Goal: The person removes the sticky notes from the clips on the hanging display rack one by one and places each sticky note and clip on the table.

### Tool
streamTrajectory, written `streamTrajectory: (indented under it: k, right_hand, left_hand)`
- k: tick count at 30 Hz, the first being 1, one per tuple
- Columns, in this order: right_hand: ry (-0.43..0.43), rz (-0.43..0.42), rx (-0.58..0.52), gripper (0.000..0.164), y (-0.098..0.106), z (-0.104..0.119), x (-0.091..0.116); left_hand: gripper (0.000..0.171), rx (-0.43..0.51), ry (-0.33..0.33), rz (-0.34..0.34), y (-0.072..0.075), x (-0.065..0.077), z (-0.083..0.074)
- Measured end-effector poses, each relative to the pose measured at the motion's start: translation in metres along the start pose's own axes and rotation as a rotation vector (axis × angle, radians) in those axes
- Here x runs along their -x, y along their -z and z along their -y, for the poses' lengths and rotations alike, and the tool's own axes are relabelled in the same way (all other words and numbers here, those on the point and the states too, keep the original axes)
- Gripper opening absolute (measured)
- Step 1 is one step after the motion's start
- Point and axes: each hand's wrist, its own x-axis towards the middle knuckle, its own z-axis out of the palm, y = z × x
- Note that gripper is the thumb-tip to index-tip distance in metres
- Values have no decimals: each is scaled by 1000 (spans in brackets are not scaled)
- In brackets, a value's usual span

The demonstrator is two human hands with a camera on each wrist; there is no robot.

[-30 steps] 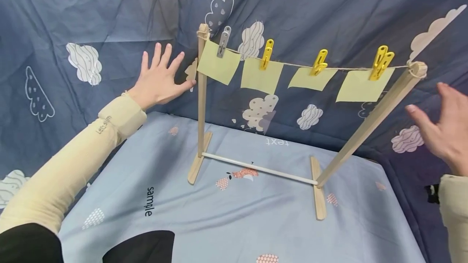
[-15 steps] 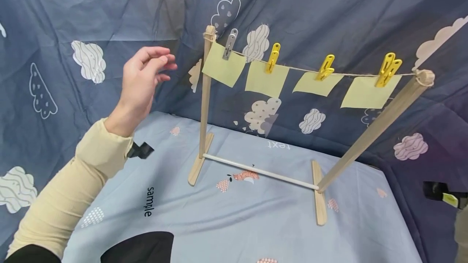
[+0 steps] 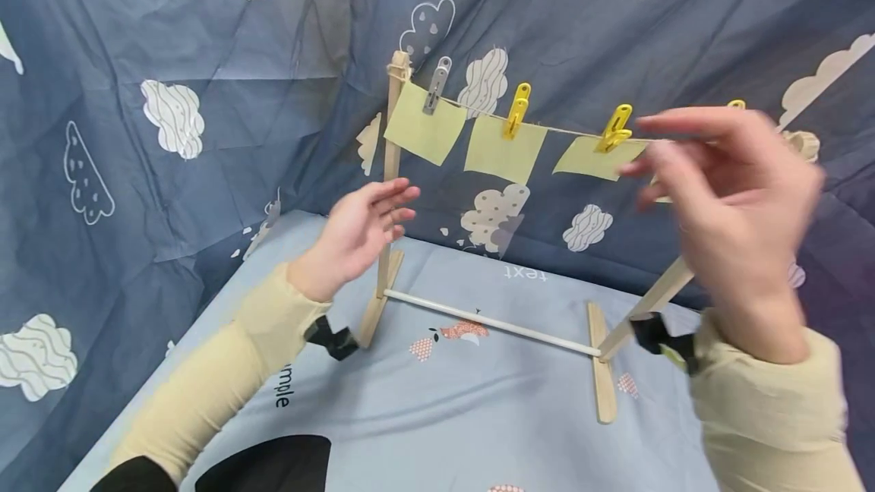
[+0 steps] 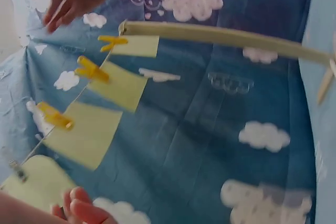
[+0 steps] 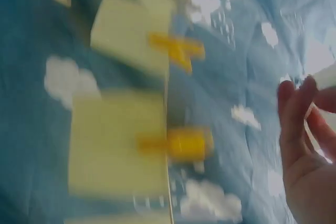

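Observation:
Several pale yellow paper squares hang along a thin string [image 3: 567,131] between the wooden posts. A grey clothespin [image 3: 437,86] holds the leftmost paper [image 3: 424,124]; a yellow clothespin [image 3: 517,111] holds the second paper [image 3: 504,150]. Another yellow clothespin [image 3: 616,127] grips the third paper [image 3: 591,158]. My left hand [image 3: 358,234] is beside the left post [image 3: 393,127], fingers relaxed and holding nothing. In front of the rightmost paper and its clothespin, largely covering them, hovers my right hand [image 3: 748,211]. Its fingers are loosely bent and blurred, with nothing seen between them.
A white rod [image 3: 492,321] joins the wooden feet of the stand. The stand rests on a light blue cloth [image 3: 437,416]. Dark blue cloth [image 3: 273,36] with cloud prints hangs behind. A black rounded shape [image 3: 266,465] shows at the bottom edge.
My left hand has turned, drawn back, then moved rightward and down to the left post. My right hand left the view and came back in front of the right end. The papers still hang.

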Motion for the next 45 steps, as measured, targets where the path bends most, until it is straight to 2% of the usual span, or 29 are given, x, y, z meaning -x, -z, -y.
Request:
streamTrajectory:
  k: [3,5,9,12,17,21,27,30,35,45]
  right_hand:
    - [15,170,85,23,-39,4,4]
    - [23,259,161,25,-59,6,6]
    - [34,330,360,26,-87,7,3]
    - [-21,315,395,30,-101,1,-3]
    - [-124,235,396,33,-122,-11,-18]
    - [-230,180,443,35,-134,-15,-28]
    - [-407,182,483,39,-143,-30,-44]
    - [-475,195,471,40,-144,-43,-51]
    - [-518,210,430,41,-143,-54,-56]
    - [-577,208,386,39,-147,-57,-66]
  left_hand:
    - [26,33,6,-18,-11,-8,12]
    - [32,62,-15,-26,-18,-11,16]
    - [38,113,-59,-19,-26,-18,20]
    - [35,153,-94,-13,-30,-24,21]
    - [31,228,-148,-39,-37,-33,20]
    - [28,240,-182,-30,-42,-34,20]
    - [7,231,-260,-37,-48,-35,18]
    - [5,217,-280,-72,-50,-35,17]
    - [8,194,-283,-114,-52,-36,17]
    - [6,145,-292,-130,-51,-35,17]
